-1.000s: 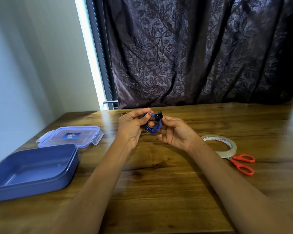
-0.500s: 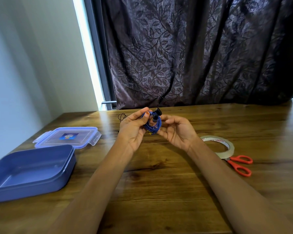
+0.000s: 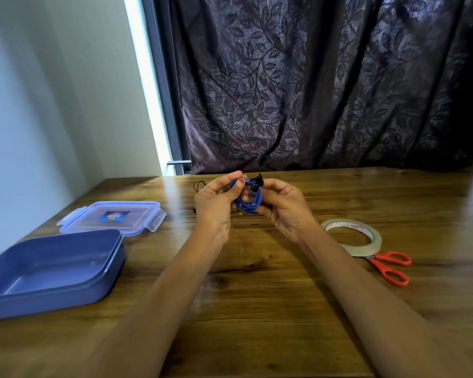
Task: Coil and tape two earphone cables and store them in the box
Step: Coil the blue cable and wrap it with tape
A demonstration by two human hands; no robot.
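A coiled blue earphone cable (image 3: pixel 253 201) with black earbuds at its top is held above the wooden table between both hands. My left hand (image 3: pixel 216 203) pinches the coil's left side with thumb and fingers. My right hand (image 3: pixel 281 205) cups and grips its right side. A thin black earphone cable (image 3: pixel 199 184) lies on the table behind my left hand, mostly hidden. The open blue box (image 3: pixel 52 271) sits at the left with nothing in it. A roll of clear tape (image 3: pixel 351 237) lies to the right of my right wrist.
The box's clear blue lid (image 3: pixel 112 218) lies flat behind the box. Red-handled scissors (image 3: pixel 391 267) lie beside the tape roll. A dark curtain (image 3: pixel 325 85) hangs along the table's far edge; a wall stands at the left.
Both hands have kept hold of the blue coil and turned it slightly. The view has shifted a little.
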